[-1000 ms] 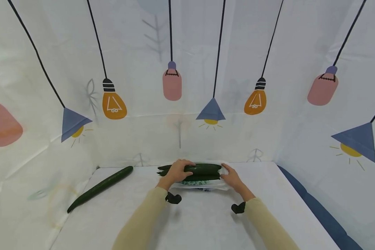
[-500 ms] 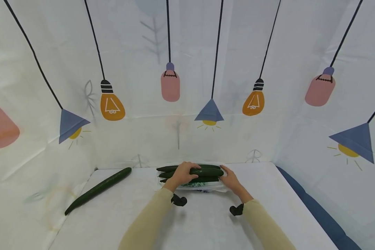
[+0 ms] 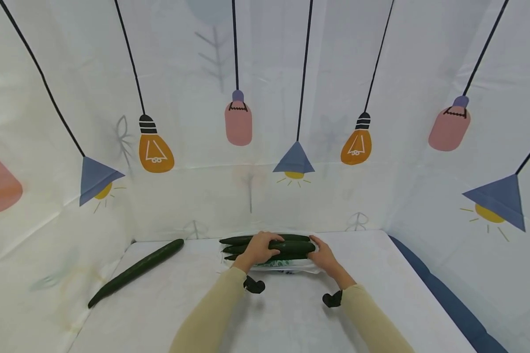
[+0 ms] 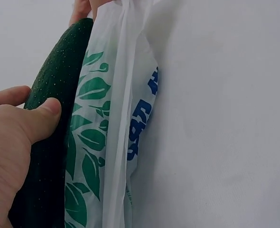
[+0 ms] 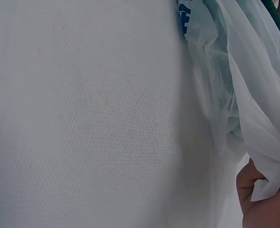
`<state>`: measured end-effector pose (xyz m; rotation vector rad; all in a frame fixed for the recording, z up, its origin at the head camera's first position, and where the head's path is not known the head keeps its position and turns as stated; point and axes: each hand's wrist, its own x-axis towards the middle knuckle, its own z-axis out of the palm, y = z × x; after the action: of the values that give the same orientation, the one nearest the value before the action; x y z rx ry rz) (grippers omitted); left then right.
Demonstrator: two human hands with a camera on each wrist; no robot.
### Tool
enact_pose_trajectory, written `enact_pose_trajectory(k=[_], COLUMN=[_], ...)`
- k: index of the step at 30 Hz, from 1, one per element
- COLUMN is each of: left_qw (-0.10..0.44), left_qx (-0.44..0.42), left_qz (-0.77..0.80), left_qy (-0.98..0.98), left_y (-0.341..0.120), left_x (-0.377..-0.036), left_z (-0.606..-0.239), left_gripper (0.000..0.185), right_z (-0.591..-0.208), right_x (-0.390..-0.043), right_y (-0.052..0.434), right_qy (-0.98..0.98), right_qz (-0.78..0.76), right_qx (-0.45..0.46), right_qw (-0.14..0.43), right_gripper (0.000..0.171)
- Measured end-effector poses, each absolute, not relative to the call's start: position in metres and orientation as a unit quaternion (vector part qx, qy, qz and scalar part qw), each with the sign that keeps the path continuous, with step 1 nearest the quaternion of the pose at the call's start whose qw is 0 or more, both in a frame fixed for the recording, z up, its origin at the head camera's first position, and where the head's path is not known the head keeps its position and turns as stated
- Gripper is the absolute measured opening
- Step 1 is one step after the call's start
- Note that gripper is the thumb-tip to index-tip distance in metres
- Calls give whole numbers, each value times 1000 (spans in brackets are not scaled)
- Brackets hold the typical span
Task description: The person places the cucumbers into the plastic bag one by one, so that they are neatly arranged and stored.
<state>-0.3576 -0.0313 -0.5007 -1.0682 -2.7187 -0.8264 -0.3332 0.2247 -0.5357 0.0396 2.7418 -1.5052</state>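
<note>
Several long dark green cucumbers lie side by side on a white plastic bag [image 3: 287, 268] at the table's back edge in the head view. My left hand [image 3: 258, 249] grips the middle cucumber [image 3: 297, 246] from above; in the left wrist view the thumb presses along the near side of this cucumber [image 4: 50, 90]. Green leaf prints and blue lettering mark the bag [image 4: 109, 118] alongside. At the cucumbers' right ends is my right hand [image 3: 324, 257]. The right wrist view shows the right hand [image 5: 268, 204] pinching a fold of the bag [image 5: 258, 109], its fingertips partly hidden.
A separate cucumber [image 3: 136, 273] lies slanted near the left edge of the white table [image 3: 291, 314]. White cloth walls [image 3: 265, 196] printed with hanging lamps enclose the back and sides. Dark blue material [image 3: 446, 294] runs along the right table edge.
My left hand has slid to the right with the middle cucumber, whose end is now closer to my right hand. The right hand has stayed nearly in place. The view has shifted slightly.
</note>
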Motion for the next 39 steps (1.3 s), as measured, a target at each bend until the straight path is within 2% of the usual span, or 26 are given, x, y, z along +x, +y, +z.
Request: enact_pose_trajectory(k=[19, 31, 39], left_qw=[15, 82, 70], left_qx=[-320, -322, -314], left_qz=[-283, -212, -262], left_qy=[-904, -919, -910], left_y=[-37, -36, -37], left_x=[-362, -359, -359], left_z=[-518, -520, -518], left_gripper=[37, 37, 35], right_z=[-536, -535, -534], right_x=[-328, -324, -323], right_y=[221, 221, 221], right_qy=[880, 884, 880], right_qz=[-475, -468, -474], right_qx=[16, 6, 16], right_qw=[10, 5, 6], right_gripper=[77, 80, 80])
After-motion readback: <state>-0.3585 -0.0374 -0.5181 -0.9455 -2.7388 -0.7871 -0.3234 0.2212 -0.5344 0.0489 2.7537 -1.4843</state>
